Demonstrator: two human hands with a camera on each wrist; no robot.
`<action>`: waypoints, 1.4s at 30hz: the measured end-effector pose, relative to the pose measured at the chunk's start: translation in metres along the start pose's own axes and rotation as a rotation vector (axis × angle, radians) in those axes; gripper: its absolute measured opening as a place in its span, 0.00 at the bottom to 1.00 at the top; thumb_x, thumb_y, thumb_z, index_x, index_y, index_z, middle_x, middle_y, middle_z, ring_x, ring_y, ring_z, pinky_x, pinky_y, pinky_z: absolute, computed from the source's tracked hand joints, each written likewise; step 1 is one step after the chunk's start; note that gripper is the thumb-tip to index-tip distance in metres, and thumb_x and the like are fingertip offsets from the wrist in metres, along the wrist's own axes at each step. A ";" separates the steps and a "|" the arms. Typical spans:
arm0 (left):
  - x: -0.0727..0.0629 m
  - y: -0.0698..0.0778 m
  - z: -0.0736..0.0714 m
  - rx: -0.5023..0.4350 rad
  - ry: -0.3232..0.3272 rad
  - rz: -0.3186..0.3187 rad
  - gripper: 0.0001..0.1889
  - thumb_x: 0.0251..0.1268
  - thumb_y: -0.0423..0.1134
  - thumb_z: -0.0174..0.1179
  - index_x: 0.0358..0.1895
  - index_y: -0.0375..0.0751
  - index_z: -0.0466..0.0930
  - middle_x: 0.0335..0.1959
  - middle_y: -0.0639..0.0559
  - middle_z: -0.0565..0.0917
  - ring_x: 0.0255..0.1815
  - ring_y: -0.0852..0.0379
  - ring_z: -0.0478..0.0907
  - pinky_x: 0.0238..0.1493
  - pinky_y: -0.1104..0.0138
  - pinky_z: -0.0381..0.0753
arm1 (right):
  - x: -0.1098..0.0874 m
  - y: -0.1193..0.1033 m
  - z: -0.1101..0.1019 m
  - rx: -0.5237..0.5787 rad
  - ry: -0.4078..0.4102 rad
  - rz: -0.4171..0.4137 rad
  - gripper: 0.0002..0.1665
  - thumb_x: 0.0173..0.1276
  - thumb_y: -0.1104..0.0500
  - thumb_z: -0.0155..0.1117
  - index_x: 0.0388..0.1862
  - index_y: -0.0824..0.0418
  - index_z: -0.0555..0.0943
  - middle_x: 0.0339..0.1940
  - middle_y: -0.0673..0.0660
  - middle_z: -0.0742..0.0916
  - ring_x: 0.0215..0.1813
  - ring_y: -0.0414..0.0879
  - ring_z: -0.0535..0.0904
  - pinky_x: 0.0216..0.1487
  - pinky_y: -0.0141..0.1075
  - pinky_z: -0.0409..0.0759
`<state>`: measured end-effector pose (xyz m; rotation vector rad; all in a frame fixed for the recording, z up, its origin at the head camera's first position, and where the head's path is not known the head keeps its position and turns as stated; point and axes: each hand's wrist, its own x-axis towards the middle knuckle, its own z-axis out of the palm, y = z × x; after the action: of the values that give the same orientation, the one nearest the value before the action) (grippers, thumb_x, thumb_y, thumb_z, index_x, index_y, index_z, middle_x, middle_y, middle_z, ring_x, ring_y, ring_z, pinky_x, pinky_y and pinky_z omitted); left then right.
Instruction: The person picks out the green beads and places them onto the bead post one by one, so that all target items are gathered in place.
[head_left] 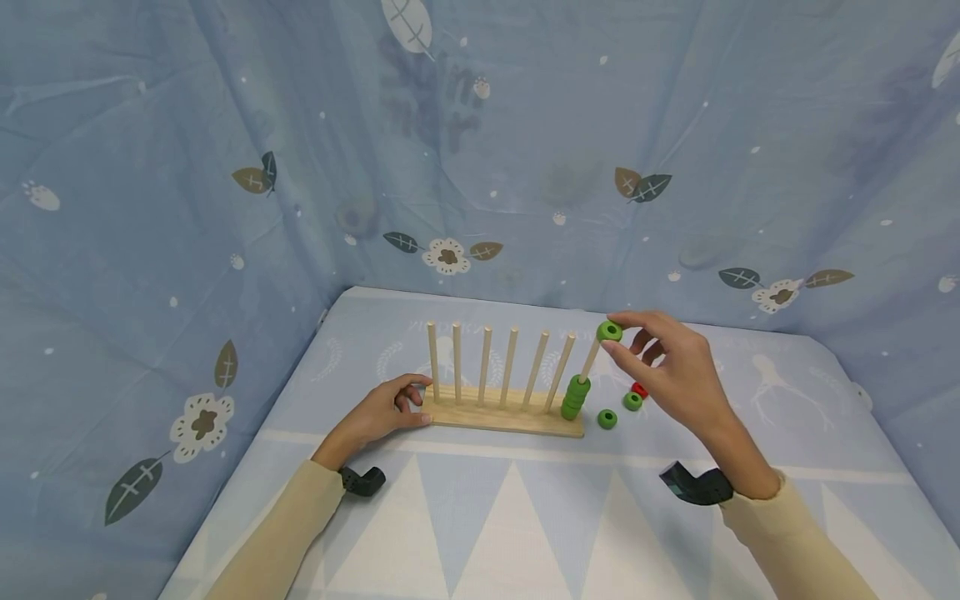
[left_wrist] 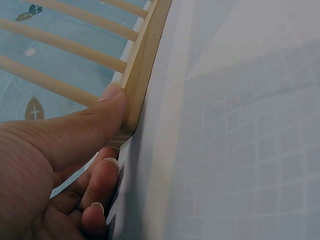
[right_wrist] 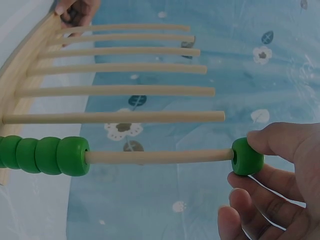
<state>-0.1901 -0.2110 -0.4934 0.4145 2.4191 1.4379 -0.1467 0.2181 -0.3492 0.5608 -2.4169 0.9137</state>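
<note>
My right hand (head_left: 678, 367) pinches a green bead (head_left: 609, 332) between thumb and fingers, right at the tip of the rightmost peg (right_wrist: 160, 156). Lower on that same peg sits a stack of several green beads (head_left: 575, 397), resting down at the base. The wooden base (head_left: 487, 418) carries a row of upright pegs, and the others are bare. At its left end my left hand (head_left: 386, 410) grips the board, thumb on the front edge and fingers behind, as the left wrist view shows with the thumb (left_wrist: 100, 117) beside the end peg.
Right of the base lie two loose green beads, one nearer (head_left: 607, 419) and one farther (head_left: 633, 401). A red bead (head_left: 640, 389) is behind the farther one, partly covered by it. A patterned cloth (head_left: 517, 517) covers the table, and fabric walls (head_left: 525, 150) rise behind and beside it.
</note>
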 end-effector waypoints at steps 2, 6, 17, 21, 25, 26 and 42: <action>0.000 0.000 -0.001 0.005 -0.002 0.001 0.33 0.64 0.34 0.73 0.71 0.37 0.71 0.46 0.38 0.78 0.35 0.49 0.73 0.38 0.63 0.73 | 0.000 -0.001 0.000 0.004 -0.003 0.002 0.24 0.65 0.62 0.77 0.60 0.56 0.85 0.45 0.53 0.86 0.34 0.41 0.77 0.35 0.26 0.77; 0.000 -0.001 -0.001 0.006 -0.009 0.005 0.33 0.64 0.36 0.74 0.71 0.38 0.72 0.45 0.40 0.78 0.35 0.50 0.73 0.39 0.63 0.74 | 0.000 -0.003 0.001 0.010 -0.009 0.006 0.24 0.65 0.62 0.77 0.60 0.56 0.85 0.43 0.53 0.86 0.34 0.42 0.77 0.35 0.25 0.77; 0.000 -0.002 -0.001 -0.008 -0.011 0.019 0.33 0.64 0.34 0.73 0.71 0.37 0.71 0.45 0.39 0.77 0.35 0.49 0.72 0.37 0.64 0.73 | 0.002 -0.004 0.003 0.018 -0.008 0.007 0.24 0.65 0.61 0.78 0.60 0.55 0.85 0.42 0.51 0.86 0.33 0.43 0.77 0.35 0.25 0.76; -0.001 0.004 0.000 -0.001 -0.010 0.017 0.32 0.65 0.32 0.72 0.71 0.35 0.71 0.46 0.36 0.77 0.35 0.48 0.73 0.38 0.63 0.73 | 0.002 -0.004 0.003 0.017 -0.006 0.012 0.24 0.65 0.62 0.78 0.60 0.55 0.85 0.42 0.52 0.86 0.33 0.43 0.78 0.34 0.25 0.76; 0.000 0.003 -0.001 0.013 -0.013 0.002 0.32 0.64 0.35 0.73 0.71 0.39 0.72 0.45 0.41 0.78 0.34 0.50 0.73 0.38 0.63 0.74 | 0.003 -0.003 0.004 0.019 -0.005 0.016 0.24 0.65 0.61 0.77 0.60 0.55 0.85 0.45 0.53 0.86 0.33 0.43 0.78 0.34 0.26 0.77; 0.002 -0.001 -0.001 0.016 -0.013 -0.003 0.33 0.64 0.36 0.74 0.71 0.41 0.72 0.45 0.43 0.78 0.34 0.51 0.74 0.38 0.63 0.74 | 0.003 -0.003 0.004 0.020 -0.005 0.016 0.24 0.65 0.61 0.77 0.60 0.55 0.85 0.45 0.54 0.86 0.33 0.43 0.78 0.34 0.25 0.76; 0.000 0.000 -0.001 0.013 -0.011 -0.014 0.32 0.64 0.36 0.74 0.71 0.41 0.73 0.45 0.43 0.78 0.34 0.50 0.72 0.38 0.63 0.73 | 0.003 0.001 0.009 0.010 -0.015 0.004 0.23 0.66 0.60 0.77 0.59 0.56 0.85 0.47 0.54 0.87 0.33 0.42 0.78 0.34 0.31 0.79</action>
<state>-0.1906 -0.2115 -0.4930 0.4070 2.4187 1.4113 -0.1523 0.2122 -0.3540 0.5685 -2.4286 0.9264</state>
